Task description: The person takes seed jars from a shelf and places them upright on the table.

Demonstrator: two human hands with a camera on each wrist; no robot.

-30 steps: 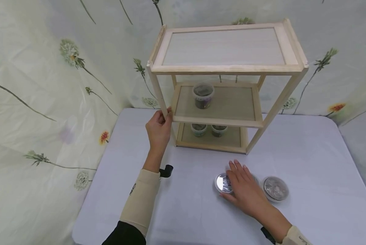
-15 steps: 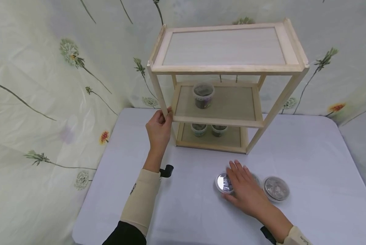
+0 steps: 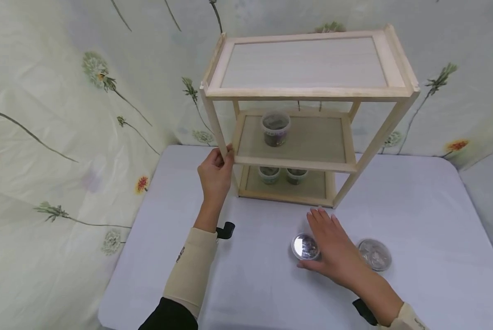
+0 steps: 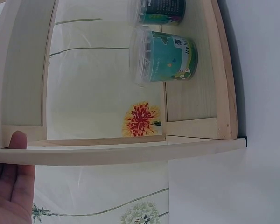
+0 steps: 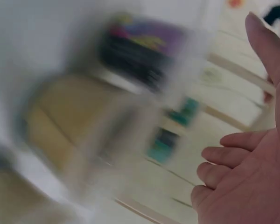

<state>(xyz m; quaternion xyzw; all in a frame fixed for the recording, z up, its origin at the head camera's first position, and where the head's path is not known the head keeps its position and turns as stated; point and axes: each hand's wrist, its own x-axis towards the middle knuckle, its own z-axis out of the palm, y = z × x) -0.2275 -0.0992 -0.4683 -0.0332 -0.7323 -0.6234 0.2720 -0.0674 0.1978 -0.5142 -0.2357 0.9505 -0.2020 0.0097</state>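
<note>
My left hand (image 3: 215, 176) grips the left front post (image 4: 130, 156) of a three-tier wooden shelf unit (image 3: 296, 160); in the left wrist view, a fingertip shows over the post. Over the table, my right hand (image 3: 337, 250) is spread with straight fingers and thumb apart. Beside its thumb stands a small round tub with a shiny clear lid (image 3: 305, 247). Another lidded tub (image 3: 374, 255) is right of the hand. In the right wrist view, a blurred tan tub (image 5: 70, 126) and a dark-labelled tub (image 5: 140, 51) lie before the open palm (image 5: 247, 186).
One clear-walled tub (image 3: 275, 129) stands on the middle tier. Two more tubs, including a teal-labelled one (image 4: 170, 58), are on the bottom tier. The top tier (image 3: 304, 64) overhangs them. A floral cloth (image 3: 65, 137) hangs behind the white table (image 3: 263, 284).
My right hand has shifted slightly up and right, its fingers tilting, and now covers the tub edge that showed beside its fingers. My left hand keeps its hold on the post.
</note>
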